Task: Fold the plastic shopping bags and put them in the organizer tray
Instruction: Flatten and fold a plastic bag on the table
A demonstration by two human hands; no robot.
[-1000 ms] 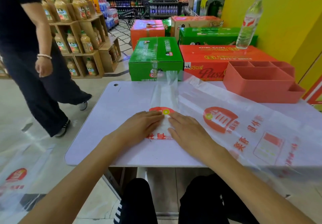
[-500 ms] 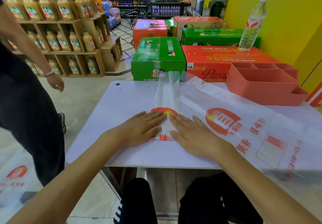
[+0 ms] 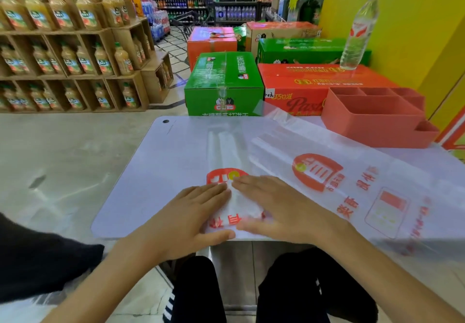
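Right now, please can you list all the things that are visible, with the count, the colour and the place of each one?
folded bag: one, clear with red print, near table edge, under both hands
flat bag: at least one, clear with red print, spread over the table's right part
organizer tray: one, coral, far right of table, compartments look empty
table: one, white
cartons: several, green and red, behind the table
water bottle: one, clear, upright on a red carton
juice bottles: many, orange, on wooden shelves at left
left hand: flat on the folded bag
right hand: flat on the folded bag
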